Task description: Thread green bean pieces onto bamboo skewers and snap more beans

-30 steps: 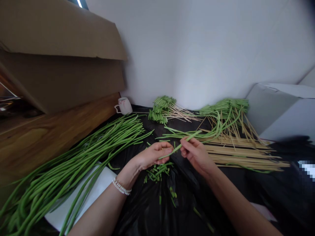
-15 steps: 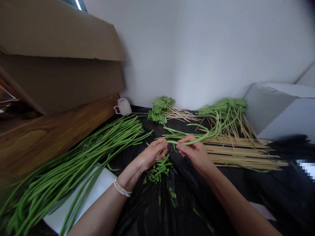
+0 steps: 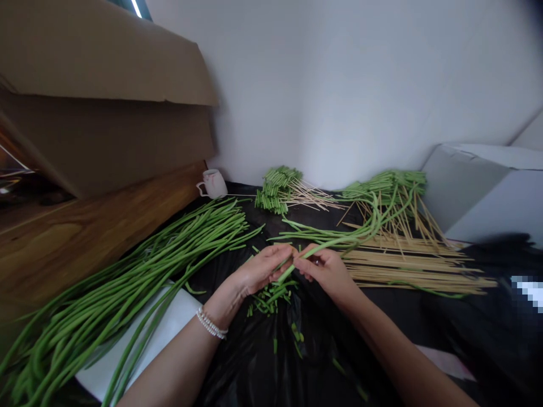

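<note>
1. Upper left: cardboard box (image 3: 106, 130) on wood surface.
2. Left: heap of long green stems (image 3: 139, 277), partly over white sheet (image 3: 169, 316).
3. Behind heap, near wall: white mug (image 3: 215, 184).
4. Left hand (image 3: 268, 267): part-curled, with thumb near fingers, touching or nearly touching right fingertips; hold on anything: cannot tell.
5. Below left hand: short cut pieces (image 3: 274, 297), scattered on black sheet (image 3: 237, 367).
6. Behind hands: stacked green skewered bundle (image 3: 278, 189), thin sticks pointing right.
7. Right hand (image 3: 320, 268): pinched closed on one green stem (image 3: 331, 243); near end between hands, slanting down-left; remainder running rightward above loose sticks, far end unclear.
8. Right: bare bamboo sticks (image 3: 416, 271), roughly parallel; behind, second green bundle (image 3: 382, 183).
9. Far right: white box (image 3: 475, 192).
</note>
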Motion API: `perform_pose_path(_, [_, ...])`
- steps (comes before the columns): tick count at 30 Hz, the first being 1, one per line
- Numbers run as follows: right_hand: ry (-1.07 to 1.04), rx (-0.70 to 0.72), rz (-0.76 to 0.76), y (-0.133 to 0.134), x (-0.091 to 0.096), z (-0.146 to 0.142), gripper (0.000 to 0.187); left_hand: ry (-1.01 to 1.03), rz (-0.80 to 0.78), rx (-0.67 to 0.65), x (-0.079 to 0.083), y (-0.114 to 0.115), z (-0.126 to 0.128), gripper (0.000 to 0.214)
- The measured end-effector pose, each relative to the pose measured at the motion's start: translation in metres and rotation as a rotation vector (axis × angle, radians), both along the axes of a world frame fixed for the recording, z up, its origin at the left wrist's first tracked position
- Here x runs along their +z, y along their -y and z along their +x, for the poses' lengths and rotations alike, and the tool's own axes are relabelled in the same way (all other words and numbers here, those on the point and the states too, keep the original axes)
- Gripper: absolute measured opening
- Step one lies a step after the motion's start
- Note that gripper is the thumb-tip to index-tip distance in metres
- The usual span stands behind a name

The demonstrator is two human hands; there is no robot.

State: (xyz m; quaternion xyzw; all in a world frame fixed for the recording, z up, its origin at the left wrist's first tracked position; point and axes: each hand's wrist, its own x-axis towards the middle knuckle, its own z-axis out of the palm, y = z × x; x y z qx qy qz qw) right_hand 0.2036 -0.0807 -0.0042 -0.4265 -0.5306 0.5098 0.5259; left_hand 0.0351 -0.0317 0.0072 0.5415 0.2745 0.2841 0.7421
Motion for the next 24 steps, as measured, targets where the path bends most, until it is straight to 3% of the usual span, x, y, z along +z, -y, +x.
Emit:
perform_pose_path(8, [-0.140, 0.044, -0.044, -0.001, 0.002, 0.005, 0.027, -0.093, -0.116, -0.160, -0.005, -0.002, -0.006, 0.035])
perform_pose_path(12, [-0.365, -0.060, -0.061, -0.005, 0.006, 0.017, 0.024, -0.160, -0.117, -0.225, 0.001, -0.001, -0.006, 0.035])
perform_pose_path(16, [-0.393, -0.061, -0.062, -0.006, 0.008, 0.019, 0.022, -0.153, -0.075, -0.244, 0.005, 0.002, -0.006, 0.034])
perform_pose_path(20, [-0.351, -0.067, -0.022, -0.004, 0.008, 0.017, 0.022, -0.133, -0.071, -0.199, 0.002, 0.001, -0.006, 0.032])
perform_pose_path(24, [-0.261, -0.101, 0.034, -0.004, 0.007, 0.017, 0.022, 0.010, -0.143, -0.012, -0.005, -0.003, -0.002, 0.029])
